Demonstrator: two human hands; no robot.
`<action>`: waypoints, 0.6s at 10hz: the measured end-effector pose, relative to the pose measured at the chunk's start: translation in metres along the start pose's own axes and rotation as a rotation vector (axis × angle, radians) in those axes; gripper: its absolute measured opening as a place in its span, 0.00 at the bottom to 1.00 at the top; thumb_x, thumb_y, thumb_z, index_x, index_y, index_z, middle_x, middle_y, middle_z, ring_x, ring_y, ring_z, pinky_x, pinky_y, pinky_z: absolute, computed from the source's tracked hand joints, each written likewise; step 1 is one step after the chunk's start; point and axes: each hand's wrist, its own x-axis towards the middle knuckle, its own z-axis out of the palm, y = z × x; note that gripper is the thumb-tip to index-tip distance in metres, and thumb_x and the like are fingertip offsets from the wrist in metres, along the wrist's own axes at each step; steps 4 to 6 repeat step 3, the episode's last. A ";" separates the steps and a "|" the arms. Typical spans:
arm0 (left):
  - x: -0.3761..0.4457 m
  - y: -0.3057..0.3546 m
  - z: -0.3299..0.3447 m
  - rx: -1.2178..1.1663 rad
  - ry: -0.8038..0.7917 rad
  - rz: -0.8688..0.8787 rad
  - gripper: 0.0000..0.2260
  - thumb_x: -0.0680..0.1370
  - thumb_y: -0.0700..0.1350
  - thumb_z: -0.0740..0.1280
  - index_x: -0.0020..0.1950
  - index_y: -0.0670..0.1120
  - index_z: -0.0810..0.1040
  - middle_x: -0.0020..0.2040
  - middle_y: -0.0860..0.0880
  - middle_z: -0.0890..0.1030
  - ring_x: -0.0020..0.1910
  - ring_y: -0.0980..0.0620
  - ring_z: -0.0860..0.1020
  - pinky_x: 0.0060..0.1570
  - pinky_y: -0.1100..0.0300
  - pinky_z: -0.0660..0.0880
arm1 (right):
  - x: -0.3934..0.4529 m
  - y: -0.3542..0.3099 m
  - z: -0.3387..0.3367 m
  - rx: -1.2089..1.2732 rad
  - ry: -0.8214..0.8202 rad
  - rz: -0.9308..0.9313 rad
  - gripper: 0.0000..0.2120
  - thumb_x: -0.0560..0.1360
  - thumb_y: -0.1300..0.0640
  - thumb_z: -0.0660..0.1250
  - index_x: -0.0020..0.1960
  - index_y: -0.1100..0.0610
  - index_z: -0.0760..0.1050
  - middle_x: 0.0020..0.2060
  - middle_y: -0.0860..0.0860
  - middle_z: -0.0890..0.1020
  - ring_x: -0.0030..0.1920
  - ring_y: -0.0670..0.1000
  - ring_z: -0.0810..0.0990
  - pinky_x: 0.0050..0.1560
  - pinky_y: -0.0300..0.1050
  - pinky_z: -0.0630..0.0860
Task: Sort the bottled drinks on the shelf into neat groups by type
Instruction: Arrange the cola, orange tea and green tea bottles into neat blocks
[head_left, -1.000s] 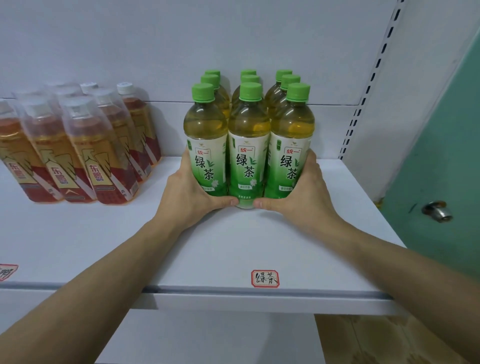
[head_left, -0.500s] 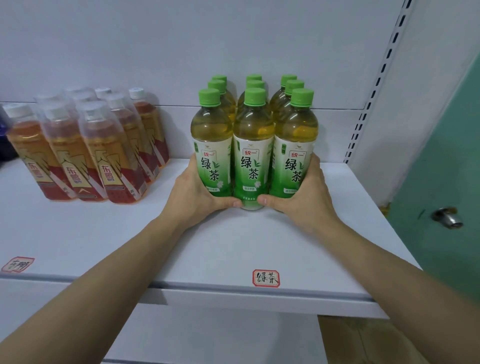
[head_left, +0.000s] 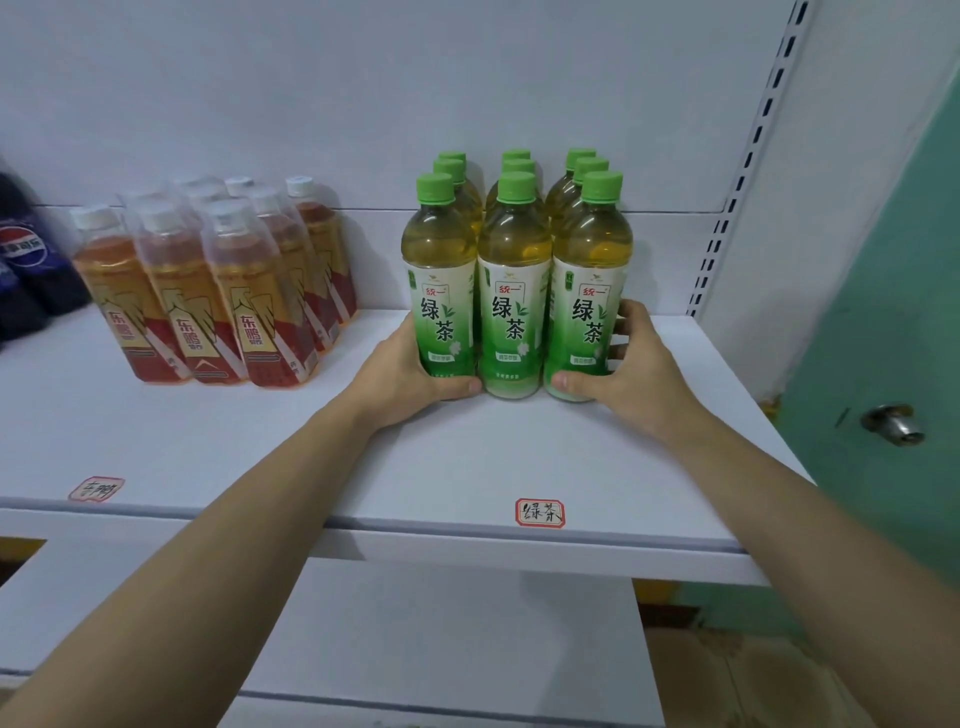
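My left hand (head_left: 402, 371) and right hand (head_left: 631, 371) still cup the green-capped plastic green-tea bottles (head_left: 514, 291) | thumbs parted since | block squared on white shelf (head_left: 467, 462) | grouping looks done.

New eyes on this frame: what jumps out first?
The block of green tea bottles, three by three, right of centre on the white shelf, with the left hand and right hand cupping its sides. Further left stand orange drink bottles.

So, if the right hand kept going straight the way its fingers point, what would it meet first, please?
The right hand already touches the green tea bottles; beyond them, probably the shelf's back wall, though depth is unclear.
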 end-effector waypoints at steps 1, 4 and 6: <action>0.000 0.004 -0.002 0.021 -0.010 -0.021 0.40 0.63 0.62 0.81 0.71 0.60 0.69 0.63 0.63 0.80 0.62 0.59 0.79 0.66 0.48 0.76 | -0.002 0.000 0.000 -0.006 0.004 0.015 0.48 0.61 0.49 0.85 0.73 0.50 0.62 0.61 0.43 0.75 0.57 0.48 0.79 0.62 0.52 0.79; -0.003 0.011 -0.006 0.050 -0.013 -0.089 0.48 0.58 0.67 0.81 0.73 0.58 0.66 0.65 0.61 0.80 0.64 0.55 0.78 0.66 0.49 0.75 | -0.006 -0.007 -0.002 -0.019 -0.010 0.078 0.49 0.59 0.47 0.86 0.72 0.50 0.63 0.61 0.42 0.75 0.57 0.48 0.80 0.62 0.55 0.79; -0.003 0.011 -0.006 0.050 -0.013 -0.089 0.48 0.58 0.67 0.81 0.73 0.58 0.66 0.65 0.61 0.80 0.64 0.55 0.78 0.66 0.49 0.75 | -0.006 -0.007 -0.002 -0.019 -0.010 0.078 0.49 0.59 0.47 0.86 0.72 0.50 0.63 0.61 0.42 0.75 0.57 0.48 0.80 0.62 0.55 0.79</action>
